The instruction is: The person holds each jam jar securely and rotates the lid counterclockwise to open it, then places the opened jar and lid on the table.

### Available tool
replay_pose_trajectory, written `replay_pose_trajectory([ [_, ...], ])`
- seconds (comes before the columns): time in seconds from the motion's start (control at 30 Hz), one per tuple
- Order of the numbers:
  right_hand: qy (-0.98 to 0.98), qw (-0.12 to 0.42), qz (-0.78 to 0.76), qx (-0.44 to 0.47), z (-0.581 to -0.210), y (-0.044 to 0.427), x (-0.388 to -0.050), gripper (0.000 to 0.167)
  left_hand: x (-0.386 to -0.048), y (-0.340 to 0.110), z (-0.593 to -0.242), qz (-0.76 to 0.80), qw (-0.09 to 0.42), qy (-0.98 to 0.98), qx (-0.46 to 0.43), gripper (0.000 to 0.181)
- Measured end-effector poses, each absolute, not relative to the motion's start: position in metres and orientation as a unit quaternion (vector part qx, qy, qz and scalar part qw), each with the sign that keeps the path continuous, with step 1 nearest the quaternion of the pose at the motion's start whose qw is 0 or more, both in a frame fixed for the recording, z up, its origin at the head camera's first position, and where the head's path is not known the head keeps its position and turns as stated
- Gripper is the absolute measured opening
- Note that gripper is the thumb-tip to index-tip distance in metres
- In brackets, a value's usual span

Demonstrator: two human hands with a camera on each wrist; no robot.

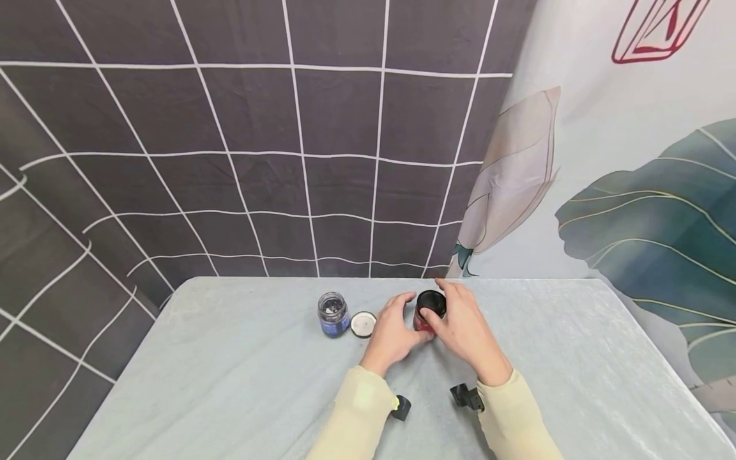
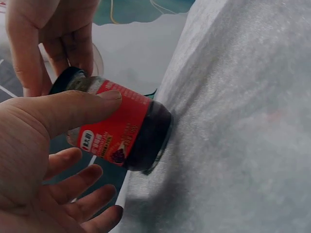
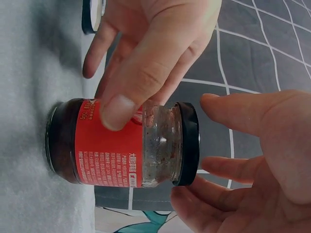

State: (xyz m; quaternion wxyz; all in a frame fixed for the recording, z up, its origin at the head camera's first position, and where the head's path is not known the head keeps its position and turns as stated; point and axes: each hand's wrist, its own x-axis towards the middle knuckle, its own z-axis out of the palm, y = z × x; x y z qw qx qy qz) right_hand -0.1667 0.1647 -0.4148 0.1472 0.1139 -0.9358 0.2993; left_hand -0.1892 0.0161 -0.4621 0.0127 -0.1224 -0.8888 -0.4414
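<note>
A glass jar [image 2: 119,114] with a red label and black lid [image 3: 188,143] stands upright on the table between both hands. My left hand [image 1: 393,335] has its thumb lying on the label, its other fingers loosely spread beside the jar. From the other side my right hand [image 1: 462,322] surrounds the lid; its fingertips lie close to the lid's edge, and the thumb seems slightly apart from it in the right wrist view. Left of these, a blue-labelled glass jar [image 1: 334,322] stands uncovered with dark residue inside. Beside it a loose lid [image 1: 363,324] lies white inside up.
A pale cloth covers the table [image 1: 230,358], its far edge against a dark curtain [image 1: 339,115] with white grid lines. A light curtain [image 1: 621,147] with leaf prints hangs at the right. Black wrist cameras [image 1: 401,408] protrude from the sleeves.
</note>
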Motion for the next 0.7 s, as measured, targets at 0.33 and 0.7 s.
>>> replay_pose_trajectory([
  [0.33,-0.936,0.146,0.299,0.115,-0.417,0.163,-0.166,0.06,-0.189,0.022,-0.468,-0.441,0.003,-0.888,-0.129,0.077],
  [0.7,-0.935,0.15,0.298,0.12,-0.42,0.163,-0.167,0.059,-0.192,0.031,-0.476,-0.437,0.038,-0.885,-0.153,0.069],
])
